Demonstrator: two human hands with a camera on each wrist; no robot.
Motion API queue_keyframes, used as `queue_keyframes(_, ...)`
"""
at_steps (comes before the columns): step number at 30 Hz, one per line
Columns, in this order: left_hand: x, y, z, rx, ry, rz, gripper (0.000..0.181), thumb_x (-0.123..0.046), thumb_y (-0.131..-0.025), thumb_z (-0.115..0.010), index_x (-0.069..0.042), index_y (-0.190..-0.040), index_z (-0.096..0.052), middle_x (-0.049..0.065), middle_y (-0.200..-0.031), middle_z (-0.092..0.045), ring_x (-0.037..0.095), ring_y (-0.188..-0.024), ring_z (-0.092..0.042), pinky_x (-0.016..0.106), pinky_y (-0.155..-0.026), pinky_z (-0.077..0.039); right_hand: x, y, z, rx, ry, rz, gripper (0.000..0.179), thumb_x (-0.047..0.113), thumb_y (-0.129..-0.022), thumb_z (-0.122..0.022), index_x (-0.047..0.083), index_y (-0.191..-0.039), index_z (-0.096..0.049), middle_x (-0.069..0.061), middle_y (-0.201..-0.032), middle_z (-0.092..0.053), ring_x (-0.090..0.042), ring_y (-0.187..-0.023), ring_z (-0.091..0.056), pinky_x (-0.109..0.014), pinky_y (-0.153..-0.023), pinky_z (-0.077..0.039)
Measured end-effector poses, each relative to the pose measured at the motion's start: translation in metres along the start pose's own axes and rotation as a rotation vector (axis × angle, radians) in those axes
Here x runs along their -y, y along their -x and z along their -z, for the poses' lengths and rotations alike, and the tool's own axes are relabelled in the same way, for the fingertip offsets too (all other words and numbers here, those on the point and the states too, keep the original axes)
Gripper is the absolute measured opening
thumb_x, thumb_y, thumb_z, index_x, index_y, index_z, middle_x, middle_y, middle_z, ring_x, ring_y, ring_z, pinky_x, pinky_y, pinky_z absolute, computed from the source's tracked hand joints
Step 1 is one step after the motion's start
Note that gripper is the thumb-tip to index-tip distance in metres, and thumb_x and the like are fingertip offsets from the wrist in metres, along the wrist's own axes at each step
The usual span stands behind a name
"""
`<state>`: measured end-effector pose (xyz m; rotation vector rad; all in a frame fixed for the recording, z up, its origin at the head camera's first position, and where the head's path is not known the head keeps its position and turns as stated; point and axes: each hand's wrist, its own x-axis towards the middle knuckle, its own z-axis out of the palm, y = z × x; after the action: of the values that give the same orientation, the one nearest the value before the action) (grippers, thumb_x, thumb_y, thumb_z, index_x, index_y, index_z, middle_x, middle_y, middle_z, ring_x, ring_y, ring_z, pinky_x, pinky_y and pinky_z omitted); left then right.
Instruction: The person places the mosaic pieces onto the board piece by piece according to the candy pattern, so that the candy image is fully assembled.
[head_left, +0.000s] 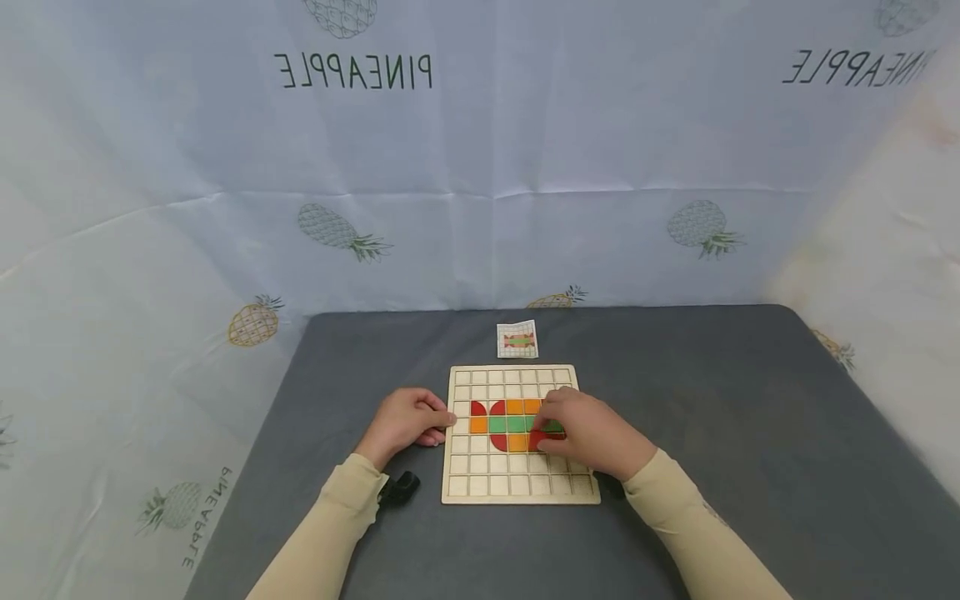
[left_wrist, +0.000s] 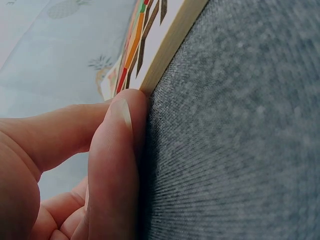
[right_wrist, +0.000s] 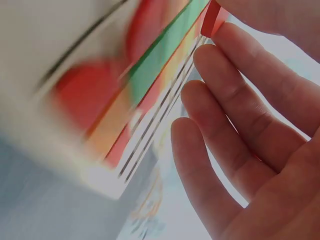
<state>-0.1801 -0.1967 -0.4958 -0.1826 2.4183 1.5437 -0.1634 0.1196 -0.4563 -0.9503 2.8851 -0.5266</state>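
A pale wooden grid board (head_left: 517, 489) lies flat on the grey table, with red, orange and green tiles (head_left: 517, 424) set in its middle squares. My left hand (head_left: 405, 421) is at the board's left edge; in the left wrist view thumb and index fingertip (left_wrist: 134, 97) come together right at that edge. Over the right part of the pattern, my right hand (head_left: 592, 429) pinches a red tile (right_wrist: 212, 19) between thumb and index finger. Its other fingers (right_wrist: 192, 145) are spread beside the board. The hand covers some squares at the right.
Behind the board lies a small paper card (head_left: 517, 340) printed with a coloured grid pattern. The dark grey tabletop (head_left: 750, 400) extends on both sides. A white curtain with pineapple prints (head_left: 480, 250) hangs behind it. A black wrist-worn device (head_left: 400, 489) shows by the left sleeve.
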Motion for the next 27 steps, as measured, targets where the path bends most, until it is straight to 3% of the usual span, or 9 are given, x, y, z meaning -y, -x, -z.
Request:
queue_keyframes(10,-0.003,-0.001,-0.003,0.029,0.006,-0.026,0.020,-0.021,-0.089,-0.091,-0.009,-0.098,-0.077,0.006,-0.079,-0.079,0.014,-0.064,-0.076,0.031,-0.063,-0.066,0.039,-0.036,-0.019,0.005,0.003,0.129,0.014,0.026,-0.090,-0.091,0.018,-0.099,-0.082,0.007,-0.098,-0.070,-0.010,-0.093,-0.061,-0.028,-0.082,-0.060)
queue_keyframes(27,0.002,-0.004,0.002,0.010,0.000,-0.018,0.018,-0.020,-0.089,-0.090,-0.009,-0.096,-0.077,0.005,-0.077,-0.079,0.013,-0.062,-0.075,0.030,-0.060,-0.066,0.047,-0.049,-0.027,0.003,0.055,0.144,0.018,0.032,-0.090,-0.092,0.020,-0.100,-0.083,0.008,-0.096,-0.069,-0.009,-0.088,-0.058,-0.026,-0.078,-0.060)
